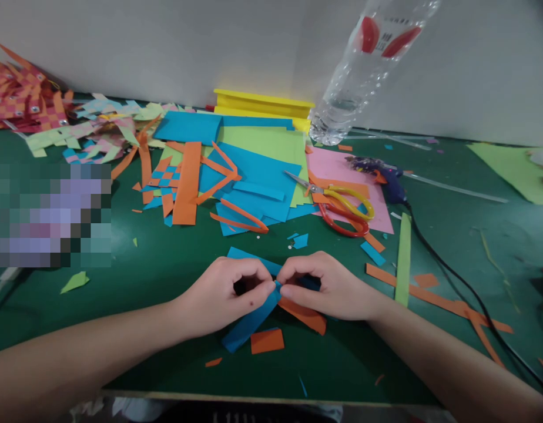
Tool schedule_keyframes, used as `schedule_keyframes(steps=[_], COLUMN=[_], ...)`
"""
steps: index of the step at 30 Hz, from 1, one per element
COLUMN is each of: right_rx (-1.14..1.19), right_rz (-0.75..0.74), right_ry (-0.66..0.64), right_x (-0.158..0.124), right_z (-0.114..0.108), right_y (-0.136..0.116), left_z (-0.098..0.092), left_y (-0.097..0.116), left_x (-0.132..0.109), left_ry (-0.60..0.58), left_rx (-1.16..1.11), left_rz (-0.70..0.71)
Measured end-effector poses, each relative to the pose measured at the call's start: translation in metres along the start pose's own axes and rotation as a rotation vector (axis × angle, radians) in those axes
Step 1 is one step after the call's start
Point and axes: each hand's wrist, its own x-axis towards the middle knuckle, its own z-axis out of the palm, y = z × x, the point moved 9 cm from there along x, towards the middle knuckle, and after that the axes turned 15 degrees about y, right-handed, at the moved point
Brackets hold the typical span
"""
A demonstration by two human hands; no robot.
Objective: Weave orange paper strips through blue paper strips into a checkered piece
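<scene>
My left hand [227, 291] and my right hand [328, 285] meet at the front middle of the green table [166, 258]. Both pinch the same blue paper strip [249, 323], thumbs and forefingers pressed together over it. An orange strip [307, 316] sticks out from under my right hand. A small orange rectangle [267, 341] lies just below the blue strip. Part of the blue paper is hidden under my fingers.
Behind my hands lie blue, green and pink paper sheets [254, 170] with orange strips. Scissors [337, 205] with yellow and red handles rest on the pink sheet. A glue gun [381, 173] with a black cord, a clear bottle [359, 70], a yellow box [262, 106] and woven paper pieces [29, 100] stand further back.
</scene>
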Motion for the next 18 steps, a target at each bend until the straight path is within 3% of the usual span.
schedule_keyframes(steps=[18], right_rx=[0.032], right_rz=[-0.007], right_ry=[0.027], right_x=[0.0016], right_z=[-0.0017], right_y=[-0.0008], left_z=[0.0013], left_y=[0.0019], left_x=[0.0014], left_ry=[-0.03], left_rx=[-0.001], left_rz=[-0.001])
